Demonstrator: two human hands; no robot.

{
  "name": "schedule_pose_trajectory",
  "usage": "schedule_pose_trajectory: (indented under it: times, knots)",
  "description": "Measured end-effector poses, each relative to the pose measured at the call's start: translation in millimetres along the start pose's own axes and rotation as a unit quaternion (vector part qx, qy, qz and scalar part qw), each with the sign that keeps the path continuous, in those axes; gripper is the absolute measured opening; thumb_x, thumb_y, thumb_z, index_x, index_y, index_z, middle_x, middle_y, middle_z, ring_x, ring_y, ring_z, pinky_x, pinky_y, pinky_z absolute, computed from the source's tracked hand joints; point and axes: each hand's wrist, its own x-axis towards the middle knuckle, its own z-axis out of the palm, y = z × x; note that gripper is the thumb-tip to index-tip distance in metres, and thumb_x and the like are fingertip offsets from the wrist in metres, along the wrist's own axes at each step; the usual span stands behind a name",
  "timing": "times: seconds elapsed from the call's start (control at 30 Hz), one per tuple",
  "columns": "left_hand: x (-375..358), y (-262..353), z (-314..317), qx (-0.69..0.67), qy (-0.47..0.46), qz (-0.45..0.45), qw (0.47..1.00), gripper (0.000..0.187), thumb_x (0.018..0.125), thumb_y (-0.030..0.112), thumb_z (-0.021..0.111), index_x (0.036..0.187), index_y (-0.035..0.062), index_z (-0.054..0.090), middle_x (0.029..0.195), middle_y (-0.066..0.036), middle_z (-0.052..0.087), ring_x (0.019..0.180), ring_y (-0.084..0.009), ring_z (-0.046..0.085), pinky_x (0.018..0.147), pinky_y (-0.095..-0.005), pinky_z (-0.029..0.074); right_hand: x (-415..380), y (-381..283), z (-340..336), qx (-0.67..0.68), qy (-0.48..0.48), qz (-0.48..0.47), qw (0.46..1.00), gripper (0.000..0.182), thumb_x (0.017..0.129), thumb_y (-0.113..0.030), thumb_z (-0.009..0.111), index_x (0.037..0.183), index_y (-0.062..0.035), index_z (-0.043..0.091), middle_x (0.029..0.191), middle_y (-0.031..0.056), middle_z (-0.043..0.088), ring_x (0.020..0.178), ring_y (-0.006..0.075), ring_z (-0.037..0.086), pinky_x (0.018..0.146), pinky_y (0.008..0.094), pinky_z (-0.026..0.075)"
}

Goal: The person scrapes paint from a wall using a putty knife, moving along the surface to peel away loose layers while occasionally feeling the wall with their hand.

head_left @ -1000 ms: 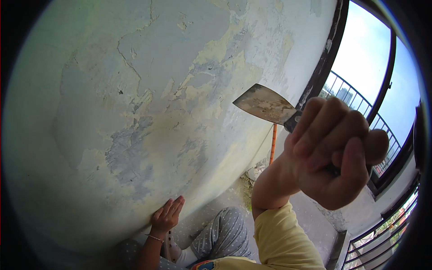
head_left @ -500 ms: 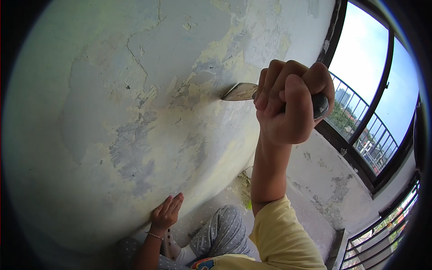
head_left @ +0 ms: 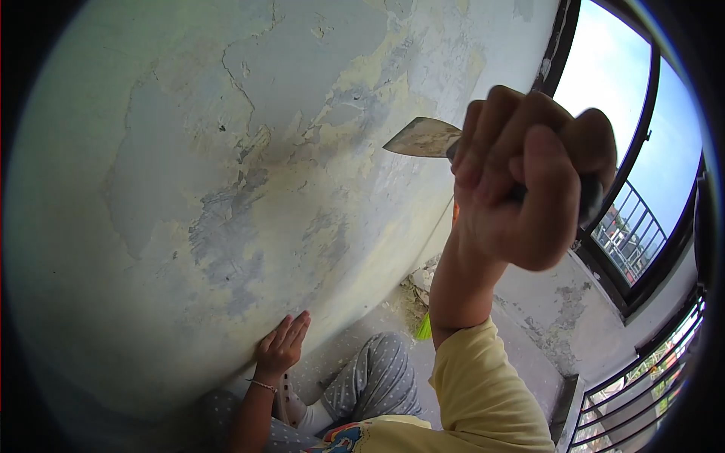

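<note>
A scraper (head_left: 424,139) with a thin metal blade and a dark handle is in my right hand (head_left: 529,177), whose fingers are wrapped round the handle. Its blade points left toward the peeling wall (head_left: 302,174) and seems slightly off the surface. Grey and yellowish patches with cracked, flaking edges cover this wall. Lower down, my left hand (head_left: 281,344) lies against the wall, fingers stretched out and holding nothing, a bracelet on its wrist.
A dark-framed window (head_left: 646,132) is at the upper right, with a barred opening (head_left: 638,404) below it. Debris (head_left: 414,298) and a bright green object (head_left: 423,328) lie on the floor by the wall. My bent knee (head_left: 377,370) is below.
My right hand and the scraper have moved right and nearer the camera. The blade, which was at the wall, has come away from it. My left hand stays nearly in place.
</note>
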Motion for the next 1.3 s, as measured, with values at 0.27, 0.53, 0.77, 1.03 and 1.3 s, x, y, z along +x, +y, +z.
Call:
schedule_pose_trajectory:
  times: [0.27,0.53,0.77,1.03,1.3]
  knots:
    - [1.8,-1.0,-5.9,-0.024,0.014,-0.012,1.000,0.036,0.100,0.023,0.049,0.130,0.0312,0.068,0.147,0.019,0.054,0.139,-0.0070,0.046,0.108,-0.0253,0.033,-16.9,26.7,5.9,0.053,0.103,0.070,0.991,0.033,0.082,0.005,0.053,0.059,-0.0089,0.032,0.050,-0.0025,0.038,0.037,0.0061,0.040,0.036,0.0235,0.033]
    - [-3.0,1.1,-1.8,-0.034,0.026,-0.005,0.999,0.037,0.096,0.021,0.052,0.127,0.0315,0.070,0.144,0.018,0.057,0.136,-0.0102,0.049,0.103,-0.0278,0.034,-25.6,34.5,10.0,-0.003,0.104,0.067,0.992,0.033,0.075,0.007,0.053,0.060,-0.0090,0.029,0.054,-0.0043,0.032,0.044,0.0056,0.035,0.041,0.0243,0.033]
    - [0.2,-1.2,-1.2,-0.023,0.022,-0.002,0.999,0.039,0.096,0.020,0.053,0.129,0.0326,0.068,0.146,0.019,0.055,0.137,-0.0101,0.048,0.105,-0.0282,0.032,-22.4,-3.8,3.9,0.011,0.029,0.099,0.995,0.035,0.073,0.006,0.055,0.060,-0.0106,0.027,0.054,-0.0036,0.032,0.042,0.0053,0.030,0.040,0.0248,0.027]
    - [2.2,-0.9,-1.4,-0.029,0.021,-0.010,0.999,0.034,0.098,0.022,0.053,0.126,0.0304,0.070,0.147,0.018,0.054,0.139,-0.0083,0.046,0.103,-0.0257,0.036,-12.1,-10.8,0.5,0.008,-0.006,-0.020,1.000,0.016,0.087,-0.001,0.038,0.076,-0.0131,0.038,0.047,0.0017,0.039,0.035,0.0088,0.035,0.031,0.0241,0.033]
    - [1.8,-3.0,-1.6,-0.077,0.017,-0.008,0.997,0.031,0.099,0.022,0.054,0.124,0.0267,0.071,0.144,0.018,0.057,0.138,-0.0074,0.047,0.103,-0.0229,0.041,-55.7,10.6,-9.4,0.008,0.049,0.074,0.996,0.030,0.085,0.003,0.051,0.066,-0.0087,0.031,0.049,0.0000,0.041,0.041,0.0091,0.040,0.036,0.0236,0.029]
